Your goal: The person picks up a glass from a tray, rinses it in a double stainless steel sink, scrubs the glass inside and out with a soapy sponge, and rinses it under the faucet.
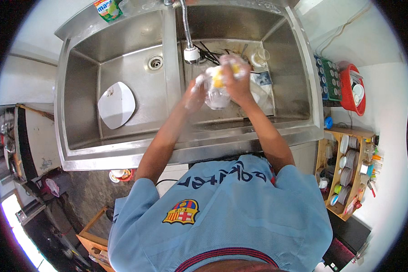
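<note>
Over the right basin [285,78] of a steel double sink, my left hand [196,93] grips a clear, foam-covered container [218,102], perhaps a glass or jar. My right hand [238,80] presses a soapy yellow sponge [218,80] against it. Both hands are blurred, and white lather coats the fingers. Just behind them hangs a faucet with a flexible metal hose and a white spray head [191,54]. Below lie dark, thin utensils [207,52] and a clear cup [261,56], partly hidden by my right hand.
A white square plate [117,105] with food residue lies in the left basin [139,115], near its drain [155,63]. A green detergent pouch [107,10] stands on the back ledge. Off to the right are a red basin of dishes [355,88] and a wooden dish rack [343,176].
</note>
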A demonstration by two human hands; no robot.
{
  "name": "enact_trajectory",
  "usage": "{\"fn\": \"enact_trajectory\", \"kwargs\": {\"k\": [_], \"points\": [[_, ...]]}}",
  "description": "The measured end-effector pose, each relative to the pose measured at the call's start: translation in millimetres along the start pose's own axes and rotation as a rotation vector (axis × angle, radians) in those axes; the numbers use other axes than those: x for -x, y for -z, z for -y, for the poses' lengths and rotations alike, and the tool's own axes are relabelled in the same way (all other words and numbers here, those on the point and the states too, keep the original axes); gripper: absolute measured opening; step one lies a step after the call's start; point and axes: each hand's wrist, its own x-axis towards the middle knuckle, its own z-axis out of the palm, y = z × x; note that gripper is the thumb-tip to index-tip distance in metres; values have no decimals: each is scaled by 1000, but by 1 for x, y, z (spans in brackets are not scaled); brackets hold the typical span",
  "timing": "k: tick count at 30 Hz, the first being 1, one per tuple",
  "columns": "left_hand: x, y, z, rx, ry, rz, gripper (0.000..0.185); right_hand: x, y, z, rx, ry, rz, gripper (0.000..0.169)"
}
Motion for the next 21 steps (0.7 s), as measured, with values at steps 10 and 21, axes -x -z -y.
{"fn": "enact_trajectory", "kwargs": {"k": [10,21], "points": [[13,-38,21,-1099,-456,37,78,41,41,17,641,389,337,40],[16,-56,2,-1945,-345,-367,82,3,1,-18,476,-56,61,27]]}}
